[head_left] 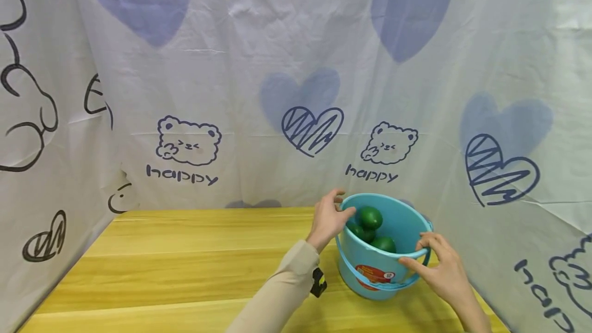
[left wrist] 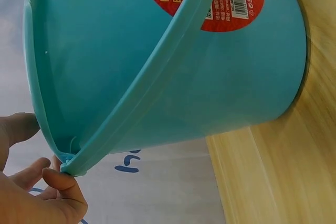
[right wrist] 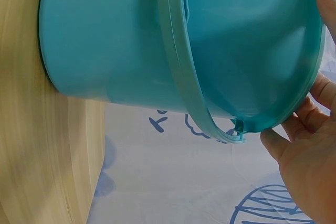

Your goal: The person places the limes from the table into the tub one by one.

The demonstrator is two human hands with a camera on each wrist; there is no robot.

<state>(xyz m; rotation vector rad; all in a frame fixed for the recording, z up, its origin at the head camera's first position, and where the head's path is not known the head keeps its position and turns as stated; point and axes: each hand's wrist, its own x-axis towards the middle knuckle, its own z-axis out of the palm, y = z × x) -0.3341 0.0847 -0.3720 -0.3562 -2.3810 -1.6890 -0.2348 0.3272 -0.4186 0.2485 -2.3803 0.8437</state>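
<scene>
A light blue bucket (head_left: pixel 365 266) stands on the wooden table, its carrying handle (head_left: pixel 365 277) hanging down across the front over a red label. Several dark green, smooth, rounded fruits (head_left: pixel 370 218) lie inside it; their exact kind is unclear. At the left rim, my left hand (head_left: pixel 329 220) holds the bucket with thumb and fingers about the edge, close to the handle joint in the left wrist view. My right hand (head_left: pixel 441 266) grips the opposite rim, thumb toward the front and fingers farther back along the edge. The fruits do not show in either wrist view.
The yellow wooden table (head_left: pixel 185 261) stretches out to the left of the bucket. White cloth (head_left: pixel 250 91) printed with hearts and bears hangs behind and on both sides, close to the bucket's right and back. A black band with a yellow mark (head_left: pixel 318 282) is on the left wrist.
</scene>
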